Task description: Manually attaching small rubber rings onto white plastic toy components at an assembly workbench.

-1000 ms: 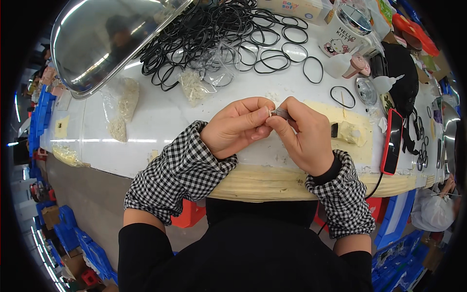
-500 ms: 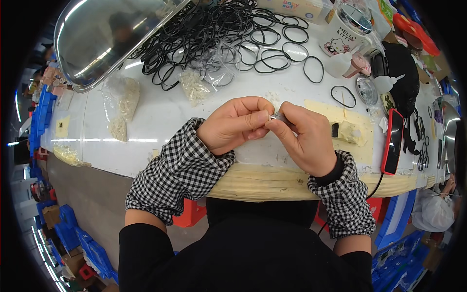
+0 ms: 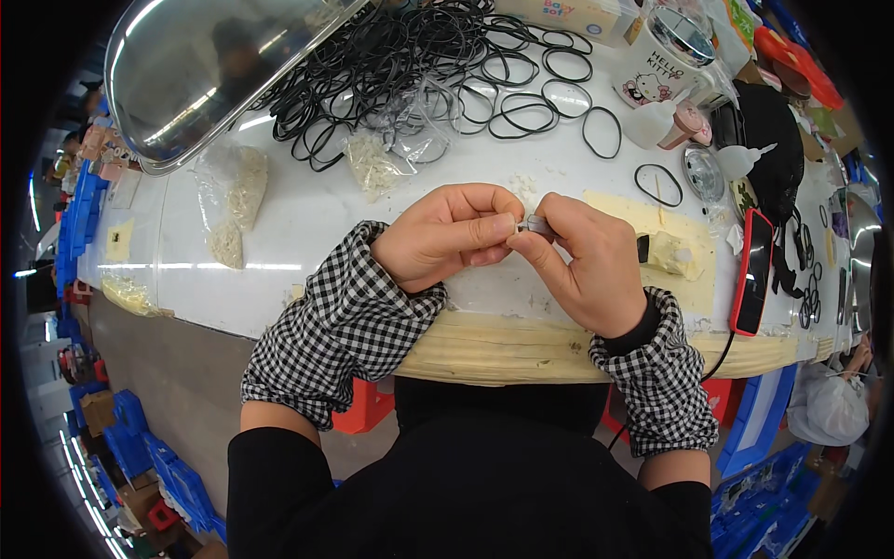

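Observation:
My left hand (image 3: pixel 442 235) is closed in a pinch, thumb against forefinger, over the near part of the table. What lies between those fingertips is too small and too covered to name; only a whitish speck shows at their edge. My right hand (image 3: pixel 596 265) meets it fingertip to fingertip, thumb and forefinger pinching a small grey piece (image 3: pixel 537 225) with a pale end toward the left hand. Most of that piece is hidden. White crumbs (image 3: pixel 526 184) lie on the table just beyond the hands.
Black rubber rings (image 3: pixel 391 56) are heaped at the back beside a shiny metal basin (image 3: pixel 200 74). Clear bags of whitish bits (image 3: pixel 244 196) lie to the left. Rightward are a yellowish taped patch (image 3: pixel 670 261), a red-cased phone (image 3: pixel 752 270) with a cable, and a white mug (image 3: pixel 656 70).
Both hands stay almost in place, fingertips still together. A little more of the grey piece shows between them, and my left wrist has shifted slightly.

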The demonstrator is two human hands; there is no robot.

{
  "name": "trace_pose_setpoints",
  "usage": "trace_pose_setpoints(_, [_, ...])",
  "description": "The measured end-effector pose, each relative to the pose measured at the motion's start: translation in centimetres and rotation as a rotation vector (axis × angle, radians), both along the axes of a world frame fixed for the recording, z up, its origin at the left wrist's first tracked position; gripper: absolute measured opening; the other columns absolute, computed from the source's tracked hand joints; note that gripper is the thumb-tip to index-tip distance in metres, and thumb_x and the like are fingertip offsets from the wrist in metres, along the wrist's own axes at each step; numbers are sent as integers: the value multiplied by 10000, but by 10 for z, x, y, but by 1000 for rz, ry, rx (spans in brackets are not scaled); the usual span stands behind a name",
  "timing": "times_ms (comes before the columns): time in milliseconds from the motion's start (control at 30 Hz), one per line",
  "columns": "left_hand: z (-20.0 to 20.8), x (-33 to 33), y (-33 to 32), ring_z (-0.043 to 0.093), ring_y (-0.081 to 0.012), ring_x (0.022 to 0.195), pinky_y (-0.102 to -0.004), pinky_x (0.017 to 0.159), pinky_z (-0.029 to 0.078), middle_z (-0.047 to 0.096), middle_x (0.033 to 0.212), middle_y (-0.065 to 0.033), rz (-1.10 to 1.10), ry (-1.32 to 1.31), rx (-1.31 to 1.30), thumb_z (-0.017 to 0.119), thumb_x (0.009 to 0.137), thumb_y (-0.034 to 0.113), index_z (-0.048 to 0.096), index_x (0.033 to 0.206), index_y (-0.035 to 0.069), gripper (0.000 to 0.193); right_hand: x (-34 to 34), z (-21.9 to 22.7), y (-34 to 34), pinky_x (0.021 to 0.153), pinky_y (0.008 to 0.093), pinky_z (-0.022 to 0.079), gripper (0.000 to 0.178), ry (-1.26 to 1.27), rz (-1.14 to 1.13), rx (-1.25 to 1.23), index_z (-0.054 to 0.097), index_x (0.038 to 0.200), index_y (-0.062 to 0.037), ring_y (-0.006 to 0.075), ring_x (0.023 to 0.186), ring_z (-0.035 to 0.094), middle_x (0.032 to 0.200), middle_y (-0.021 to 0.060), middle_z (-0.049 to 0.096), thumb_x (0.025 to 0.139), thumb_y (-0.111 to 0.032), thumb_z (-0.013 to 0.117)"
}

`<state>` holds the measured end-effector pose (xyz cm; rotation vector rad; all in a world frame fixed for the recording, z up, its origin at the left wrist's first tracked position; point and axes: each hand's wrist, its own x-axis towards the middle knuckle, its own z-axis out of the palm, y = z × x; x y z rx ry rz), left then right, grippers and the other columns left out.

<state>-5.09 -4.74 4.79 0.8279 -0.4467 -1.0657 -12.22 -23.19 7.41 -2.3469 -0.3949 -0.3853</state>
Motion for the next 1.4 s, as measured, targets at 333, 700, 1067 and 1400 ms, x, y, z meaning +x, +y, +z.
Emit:
trace_pose_setpoints(333, [-1, 1, 0, 469, -50, 692, -177, 622, 386, 537, 787, 19, 37, -40, 35, 553, 930, 173, 575, 964, 24, 154, 1, 2, -12, 430, 288, 318, 327, 171, 64, 153, 476, 702, -25, 170, 438, 389, 520, 62, 424, 865, -260, 634])
trace_pose_setpoints(700, [4, 0, -4, 603, -99, 792, -208, 751, 494, 632, 901, -67, 247, -50, 286, 550, 918, 127, 585, 915, 24, 109, 8, 10, -26, 485, 302, 365, 183, 139, -156, 157, 535, 764, 26, 196, 499, 446, 578, 103, 488, 829, -106, 644])
trace_pose_setpoints(1067, [-11, 9, 0, 569, -111, 838, -205, 753, 484, 574, 934, -54, 387, 206, 192, 512, 889, 64, 544, 1015, 0, 145, -5, 8, -21, 598, 392, 476, 92, 211, -57, -238, 576, 780, 16, 335, 662, 586, 763, 148, 574, 774, -62, 626])
trace_pose_setpoints(1400, [-11, 8, 0, 555, -136, 849, -231, 771, 466, 562, 950, -71, 437, 208, 157, 486, 899, 100, 537, 1024, -19, 179, -13, -2, -14, 519, 345, 485, 30, 130, -69, -639, 555, 707, -12, 257, 592, 609, 717, 118, 563, 721, -30, 574])
